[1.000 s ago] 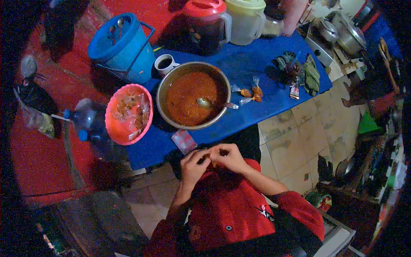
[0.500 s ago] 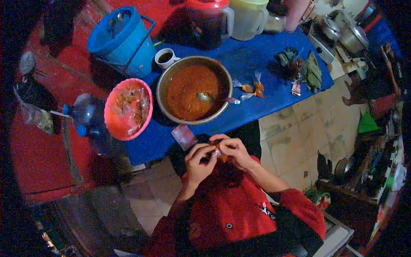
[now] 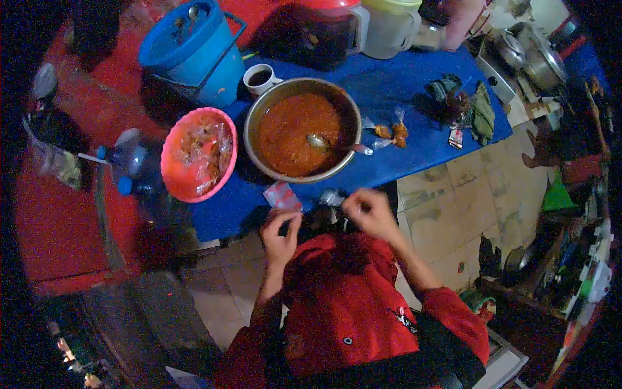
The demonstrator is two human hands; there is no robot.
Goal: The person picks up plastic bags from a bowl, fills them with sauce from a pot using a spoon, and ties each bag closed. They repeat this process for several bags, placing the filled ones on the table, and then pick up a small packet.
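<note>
Blur smears the right hand [image 3: 369, 212], so its fingers read only as bunched together beside a pale scrap of clear plastic [image 3: 332, 196]. Whether they pinch it cannot be told. The left hand [image 3: 280, 238] has its fingers curled upward; what it grips, if anything, is lost in the dark gap between the two hands. Both hands hover above the lap of a red jacket [image 3: 350, 305], at the near edge of a blue table [image 3: 389, 84].

Just beyond the left hand's fingertips lies a small flat sachet [image 3: 280, 194]. Farther out from both hands sits a large metal bowl [image 3: 256, 120] of red-brown sauce with a spoon [image 3: 327, 144] resting in it. Out past the left hand is a pink basin [image 3: 167, 146] heaped with filled clear bags, their contents hard to make out. Beyond the right hand, beside the bowl, lie a few tied packets [image 3: 391, 131], and farther on a green cloth [image 3: 481, 115] next to something dark and unclear.

Behind the bowl stand a cup [image 3: 261, 79] and a blue bucket [image 3: 194, 58]; two jugs [image 3: 327, 32] at the far edge are cut off by the frame. Water bottles [image 3: 133, 170] stand in shadow off the left hand's side. Pale floor tiles [image 3: 453, 201] show beyond the right hand, with metal pots [image 3: 534, 55] in the dim far corner.
</note>
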